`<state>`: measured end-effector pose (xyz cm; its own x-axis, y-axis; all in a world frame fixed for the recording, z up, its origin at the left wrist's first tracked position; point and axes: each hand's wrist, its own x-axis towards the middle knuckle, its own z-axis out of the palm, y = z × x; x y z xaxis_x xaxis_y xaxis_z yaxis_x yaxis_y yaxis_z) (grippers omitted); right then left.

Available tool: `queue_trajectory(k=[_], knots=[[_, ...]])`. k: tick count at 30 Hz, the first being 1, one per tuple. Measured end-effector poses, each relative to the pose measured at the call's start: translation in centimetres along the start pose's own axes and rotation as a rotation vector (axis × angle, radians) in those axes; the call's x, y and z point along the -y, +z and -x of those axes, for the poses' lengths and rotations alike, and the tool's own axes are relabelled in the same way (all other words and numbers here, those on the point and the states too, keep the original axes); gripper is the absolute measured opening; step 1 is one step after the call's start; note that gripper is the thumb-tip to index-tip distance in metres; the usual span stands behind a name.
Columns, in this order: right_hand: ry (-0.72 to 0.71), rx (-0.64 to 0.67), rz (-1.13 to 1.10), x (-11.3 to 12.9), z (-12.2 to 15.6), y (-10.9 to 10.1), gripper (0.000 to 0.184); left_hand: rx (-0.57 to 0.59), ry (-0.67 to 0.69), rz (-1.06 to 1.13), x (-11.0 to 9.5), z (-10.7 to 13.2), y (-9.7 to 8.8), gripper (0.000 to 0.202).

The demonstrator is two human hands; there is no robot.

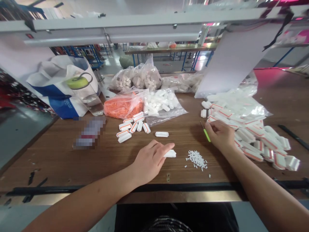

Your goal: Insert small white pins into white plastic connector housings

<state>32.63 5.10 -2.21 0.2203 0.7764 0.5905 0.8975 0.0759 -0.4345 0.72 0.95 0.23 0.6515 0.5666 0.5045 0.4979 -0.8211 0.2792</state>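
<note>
My left hand [151, 159] rests on the wooden table [60, 161], its fingers closed on a small white plastic piece [171, 154]. My right hand [219, 134] is closed around a thin green tool [206, 133] at the edge of a heap of white pieces with orange stripes [256, 135]. A little pile of tiny white pins [196, 159] lies between the two hands. One white piece [161, 134] lies alone just beyond my left hand.
Several finished white pieces [132, 126] sit in a cluster left of centre. Behind them lie a bag of orange parts [123, 106], a bag of white parts [160, 103] and further clear bags [136, 77]. A blue-and-white bag with a bottle [72, 87] stands at far left.
</note>
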Motion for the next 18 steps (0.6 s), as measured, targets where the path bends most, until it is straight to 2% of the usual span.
queue_trajectory(k=[3,6,8,11,13,15,18], knots=[[0.003,0.0,-0.008,0.1,0.1,0.0,0.031,-0.082,0.096,-0.018,-0.1,0.1,-0.1,0.049],[-0.007,0.005,-0.027,0.2,0.1,0.0,0.032,-0.084,0.064,0.06,-0.2,0.1,-0.1,0.047],[-0.012,0.002,-0.031,0.2,0.1,0.0,0.032,-0.047,-0.09,0.273,-0.3,0.0,-0.1,0.047],[-0.01,-0.005,-0.028,0.2,0.1,0.0,0.032,0.044,-0.427,0.845,0.0,-0.4,-0.2,0.06],[-0.01,-0.003,-0.029,0.1,0.1,0.0,0.031,0.119,-0.597,1.198,0.3,-0.8,-0.6,0.069],[-0.007,-0.001,-0.035,0.0,0.1,0.1,0.03,0.197,-0.722,1.418,0.6,-1.2,-1.0,0.071],[-0.003,-0.002,-0.038,0.0,0.2,0.1,0.029,0.248,-0.829,1.57,1.0,-1.4,-1.4,0.07]])
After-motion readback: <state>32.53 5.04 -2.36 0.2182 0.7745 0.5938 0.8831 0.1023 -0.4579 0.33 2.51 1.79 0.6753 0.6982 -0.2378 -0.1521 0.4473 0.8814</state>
